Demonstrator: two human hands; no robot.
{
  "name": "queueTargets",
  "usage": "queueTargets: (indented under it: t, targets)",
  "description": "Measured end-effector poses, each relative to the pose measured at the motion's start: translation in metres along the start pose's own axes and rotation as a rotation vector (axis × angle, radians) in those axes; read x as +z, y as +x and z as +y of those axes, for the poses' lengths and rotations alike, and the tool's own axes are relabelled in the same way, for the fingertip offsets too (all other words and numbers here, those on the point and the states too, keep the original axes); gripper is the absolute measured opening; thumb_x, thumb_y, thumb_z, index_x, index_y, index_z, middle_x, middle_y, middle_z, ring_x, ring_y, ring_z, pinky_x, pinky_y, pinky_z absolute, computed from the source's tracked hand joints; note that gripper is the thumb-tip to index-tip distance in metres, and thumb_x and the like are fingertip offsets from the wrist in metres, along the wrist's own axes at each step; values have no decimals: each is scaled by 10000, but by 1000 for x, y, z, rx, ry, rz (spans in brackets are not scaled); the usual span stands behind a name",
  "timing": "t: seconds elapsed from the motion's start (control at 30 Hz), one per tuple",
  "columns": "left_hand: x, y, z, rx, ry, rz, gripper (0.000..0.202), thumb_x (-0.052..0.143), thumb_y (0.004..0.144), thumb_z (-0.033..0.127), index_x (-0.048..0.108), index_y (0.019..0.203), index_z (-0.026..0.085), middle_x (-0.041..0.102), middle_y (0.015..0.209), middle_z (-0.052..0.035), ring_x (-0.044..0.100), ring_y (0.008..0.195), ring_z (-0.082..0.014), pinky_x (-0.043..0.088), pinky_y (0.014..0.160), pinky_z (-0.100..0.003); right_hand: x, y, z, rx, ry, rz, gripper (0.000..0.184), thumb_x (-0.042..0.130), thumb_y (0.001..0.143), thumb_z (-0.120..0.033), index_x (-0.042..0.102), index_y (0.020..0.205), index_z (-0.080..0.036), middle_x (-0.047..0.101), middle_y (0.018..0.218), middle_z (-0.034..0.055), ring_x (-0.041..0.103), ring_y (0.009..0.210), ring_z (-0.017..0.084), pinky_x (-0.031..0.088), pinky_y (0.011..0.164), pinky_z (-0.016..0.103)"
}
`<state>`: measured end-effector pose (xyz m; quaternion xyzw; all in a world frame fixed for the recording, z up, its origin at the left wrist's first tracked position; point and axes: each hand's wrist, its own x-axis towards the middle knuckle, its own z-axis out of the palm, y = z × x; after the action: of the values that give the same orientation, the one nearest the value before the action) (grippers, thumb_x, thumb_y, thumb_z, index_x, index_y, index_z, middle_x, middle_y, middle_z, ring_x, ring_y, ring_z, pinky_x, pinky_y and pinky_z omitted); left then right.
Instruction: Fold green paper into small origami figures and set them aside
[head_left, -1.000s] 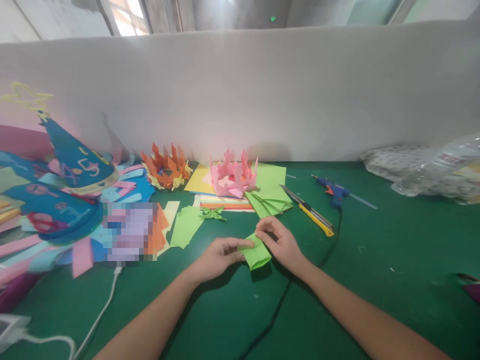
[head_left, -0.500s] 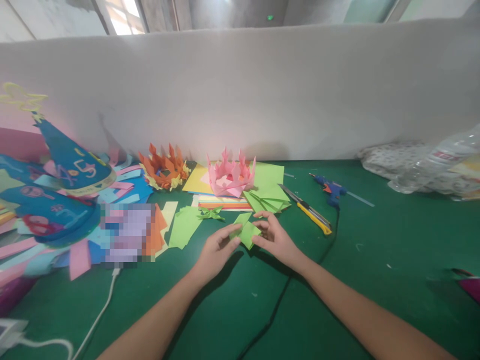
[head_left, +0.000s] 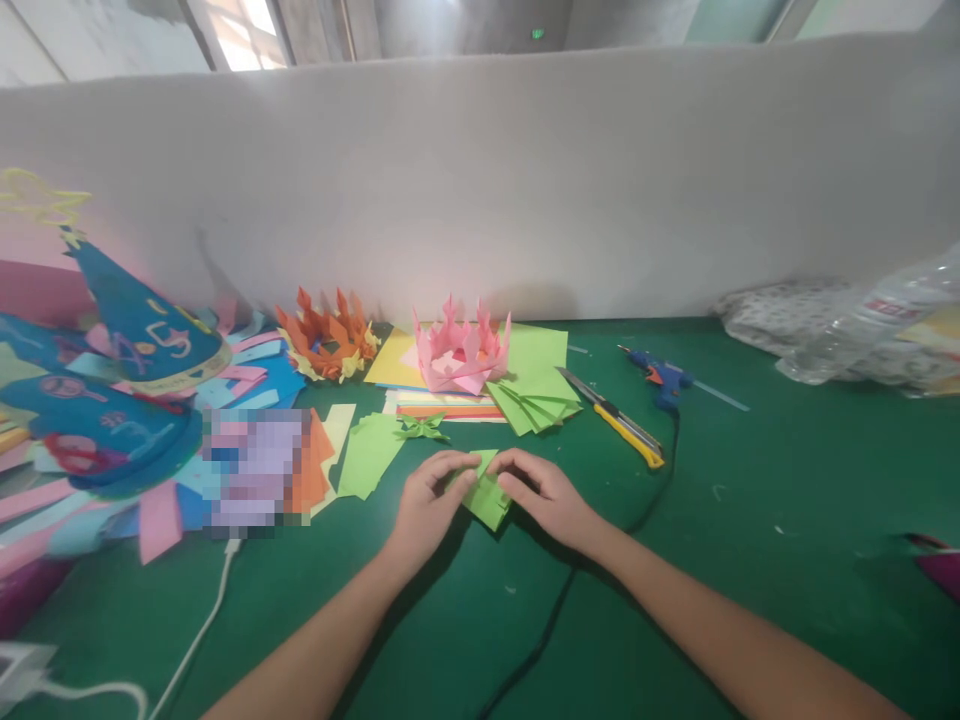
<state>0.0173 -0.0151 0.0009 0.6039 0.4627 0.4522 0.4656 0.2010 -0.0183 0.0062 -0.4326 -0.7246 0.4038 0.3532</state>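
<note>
Between my two hands is a folded piece of green paper (head_left: 489,505), its lower corner pointing toward me. My left hand (head_left: 435,500) pinches its left side with thumb and fingers. On the right side my right hand (head_left: 544,495) grips it the same way, the fingertips partly covering the folds. Just beyond lie a small folded green paper piece (head_left: 422,427) and a stack of green paper sheets (head_left: 369,455). More green sheets (head_left: 534,402) are fanned out behind my right hand.
A pink paper crown (head_left: 463,370) and an orange one (head_left: 326,345) stand at the back. A yellow utility knife (head_left: 622,430) and a blue glue gun (head_left: 660,378), its cord crossing the table, lie right. Blue party hats (head_left: 157,330) stand left; a plastic bottle (head_left: 877,320) lies far right.
Both hands have come slightly nearer to me with the green paper and drawn closer together. The paper's upper flap now lies lower, under my fingers.
</note>
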Motion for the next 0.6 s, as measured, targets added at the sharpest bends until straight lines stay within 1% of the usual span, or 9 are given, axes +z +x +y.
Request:
queueTargets:
  t: [0.1,0.17,0.2,0.23,0.3,0.4,0.5,0.6]
  targets:
    - [1,-1,0,-33,-35,42,164,627,750,279,705,861,189,661,922,-56,590,878,-180,459,810,-300,7,-3,-6,-9,-54,14,164,525,851,-343,504,921,-196,542,834,7,505,741,149,405,664,256]
    - [3,-1,-2,-97,-95,62,189,655,724,293,679,870,177,653,878,-48,584,815,-163,464,758,-285,12,-5,-8,5,-126,52,253,626,766,-309,462,925,-201,527,873,9,500,772,162,402,679,266]
    - [4,-1,-2,-128,-135,69,210,671,707,301,657,872,171,639,840,-37,575,769,-147,464,717,-267,15,-6,-8,21,-156,77,288,647,736,-276,442,924,-204,517,875,7,494,765,162,400,675,268]
    - [5,-1,-3,-150,-180,78,234,689,688,307,630,867,169,615,797,-19,557,720,-127,456,669,-243,16,-7,-8,33,-176,97,306,647,720,-234,425,929,-207,506,878,6,488,756,160,398,672,269]
    - [6,0,-2,-171,-270,94,287,721,648,309,563,845,173,544,729,22,510,644,-88,420,591,-194,17,-8,-6,29,-172,125,302,590,722,-149,405,953,-211,489,891,7,479,742,151,401,673,267]
    - [7,0,0,-188,-361,103,363,737,630,313,474,849,192,462,696,59,461,598,-59,372,545,-161,15,-8,-3,-29,-109,126,296,487,748,-77,405,998,-213,475,917,14,472,731,138,410,681,260]
    - [7,-1,3,-207,-415,75,390,722,660,331,421,875,209,433,691,73,442,580,-52,350,534,-156,12,-8,0,-70,-45,120,269,449,795,-92,422,1029,-222,475,926,15,479,748,139,419,696,257]
    - [7,-2,2,-197,-465,66,370,708,685,330,399,852,214,411,675,84,411,556,-45,333,529,-153,11,-8,3,-62,16,132,214,442,840,-141,443,1031,-237,487,914,8,499,767,143,429,701,255]
